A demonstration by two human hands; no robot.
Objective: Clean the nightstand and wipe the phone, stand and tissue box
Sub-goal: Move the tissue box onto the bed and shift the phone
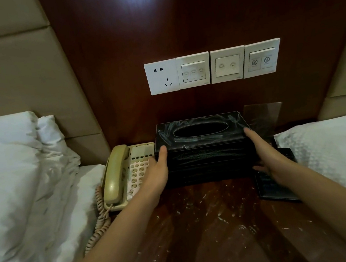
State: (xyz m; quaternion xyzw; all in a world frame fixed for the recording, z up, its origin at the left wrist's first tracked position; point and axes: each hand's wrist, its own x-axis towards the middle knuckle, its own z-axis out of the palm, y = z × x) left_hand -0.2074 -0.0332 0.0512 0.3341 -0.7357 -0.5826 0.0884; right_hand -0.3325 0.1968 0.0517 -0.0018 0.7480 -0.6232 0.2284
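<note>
- Dark wooden nightstand (211, 217), smeared; tissue box (202, 146) at its back, phone (127, 175) just left
- Left hand (153, 174) and right hand (268, 154) clasp the box's ends; fingertips partly hidden
- Clear stand (262, 115) behind, hard to make out

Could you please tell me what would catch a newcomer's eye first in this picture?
Most striking is the black tissue box at the back of the nightstand, with the left hand and right hand on its two ends. A beige phone sits beside it on the left, and white smears streak the dark wood in front.
</note>
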